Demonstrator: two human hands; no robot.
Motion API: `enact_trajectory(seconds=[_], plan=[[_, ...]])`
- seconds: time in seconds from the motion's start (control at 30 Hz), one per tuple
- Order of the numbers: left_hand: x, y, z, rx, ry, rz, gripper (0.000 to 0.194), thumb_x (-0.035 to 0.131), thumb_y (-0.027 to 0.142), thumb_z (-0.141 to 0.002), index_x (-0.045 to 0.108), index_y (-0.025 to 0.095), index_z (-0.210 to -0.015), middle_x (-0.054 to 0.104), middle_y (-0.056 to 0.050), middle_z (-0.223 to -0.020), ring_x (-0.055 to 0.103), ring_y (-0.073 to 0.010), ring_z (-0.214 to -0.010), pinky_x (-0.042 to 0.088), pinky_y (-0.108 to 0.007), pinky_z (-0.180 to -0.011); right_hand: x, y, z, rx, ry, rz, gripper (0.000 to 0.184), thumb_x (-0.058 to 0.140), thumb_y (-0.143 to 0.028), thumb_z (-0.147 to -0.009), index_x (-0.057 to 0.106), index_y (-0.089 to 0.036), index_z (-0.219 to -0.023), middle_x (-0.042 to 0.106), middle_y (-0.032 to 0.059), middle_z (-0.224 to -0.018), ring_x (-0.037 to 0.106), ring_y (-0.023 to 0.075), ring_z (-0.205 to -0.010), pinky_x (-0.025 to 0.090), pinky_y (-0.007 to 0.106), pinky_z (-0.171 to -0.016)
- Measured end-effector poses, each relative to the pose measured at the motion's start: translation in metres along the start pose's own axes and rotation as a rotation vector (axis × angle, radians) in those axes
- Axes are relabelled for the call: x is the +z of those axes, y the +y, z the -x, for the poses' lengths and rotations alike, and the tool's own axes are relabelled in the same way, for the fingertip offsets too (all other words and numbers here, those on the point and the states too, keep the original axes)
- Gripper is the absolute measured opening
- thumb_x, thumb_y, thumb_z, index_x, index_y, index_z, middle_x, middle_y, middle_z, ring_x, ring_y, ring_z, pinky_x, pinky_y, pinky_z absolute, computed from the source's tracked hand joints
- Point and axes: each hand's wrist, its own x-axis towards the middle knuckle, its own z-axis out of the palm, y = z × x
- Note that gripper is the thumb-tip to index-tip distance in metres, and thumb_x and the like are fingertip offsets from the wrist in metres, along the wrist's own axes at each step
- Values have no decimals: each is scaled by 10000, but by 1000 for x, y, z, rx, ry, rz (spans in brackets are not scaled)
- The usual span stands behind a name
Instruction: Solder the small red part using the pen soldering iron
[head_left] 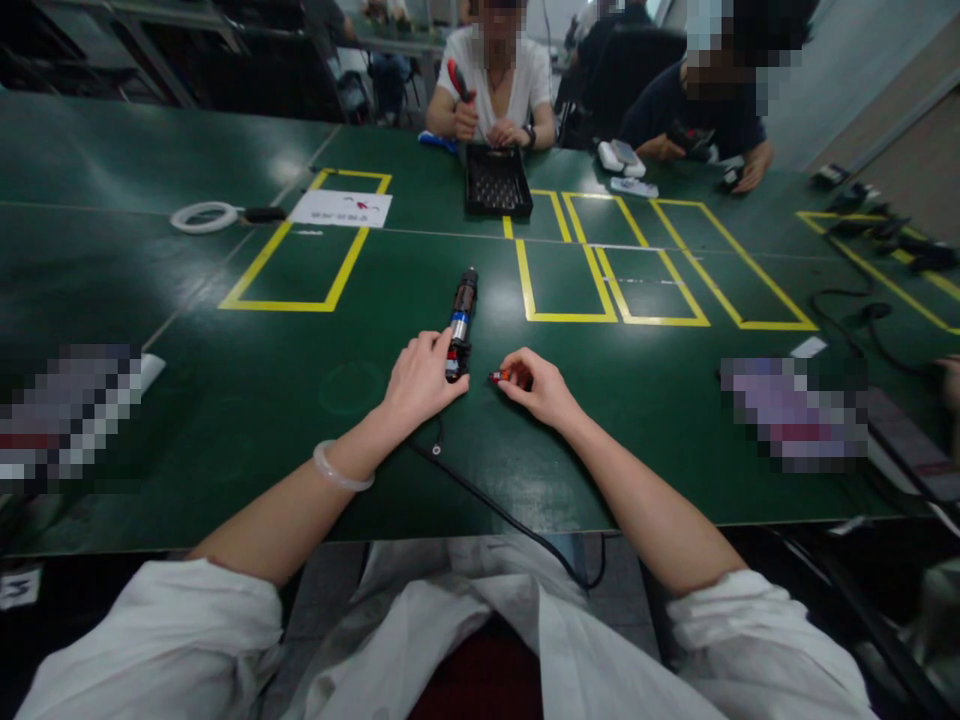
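Note:
My left hand (421, 378) is closed around the rear end of an electric screwdriver (463, 305). The tool lies on the green table, its thin tip pointing away from me, with a dark body and a blue and silver band. Red and black parts show beside my fingers. Just to the right, my right hand (536, 385) pinches a small red-and-orange part (498, 377) close to the tabletop. My fingers cover most of it, so its kind is unclear. A black cord (495, 508) with a small ring terminal (436, 450) near it runs from under my left wrist over the table edge.
Yellow tape rectangles (570, 318) mark the table. A paper sheet (341, 208) and a white coil (204, 217) lie at the left. Opposite, a person holds red-handled pliers (459, 80) behind a black tray (498, 208). Blurred devices (795, 412) flank me.

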Motion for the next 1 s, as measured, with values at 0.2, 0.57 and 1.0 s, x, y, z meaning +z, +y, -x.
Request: enact_trajectory(seconds=[0.2, 0.57, 1.0], plan=[[2, 21, 9, 104, -28, 56, 682, 589, 398, -836, 417, 137, -1442, 522, -168, -1264, 527, -326, -1115, 442, -416, -940, 1, 1, 0, -53, 22, 9, 86, 614, -228, -862, 548, -203, -911, 537, -5, -805, 510, 123, -662, 432, 258, -631], [2, 31, 13, 122, -45, 52, 688, 557, 404, -857, 402, 133, -1470, 520, -171, -1270, 529, -324, -1107, 432, -409, -931, 1, 0, -2, -92, -24, 57, 39, 648, -204, -867, 630, -197, -901, 574, 27, -886, 544, 147, -750, 463, 280, -706], [2, 41, 7, 63, -29, -9, 660, 518, 506, -913, 407, 190, -1481, 522, -163, -1180, 519, -329, -1057, 417, -411, -862, 0, -4, -2, -18, 48, 22, 123, 662, -277, -858, 708, -188, -929, 702, 38, -843, 607, 153, -689, 490, 290, -671]])
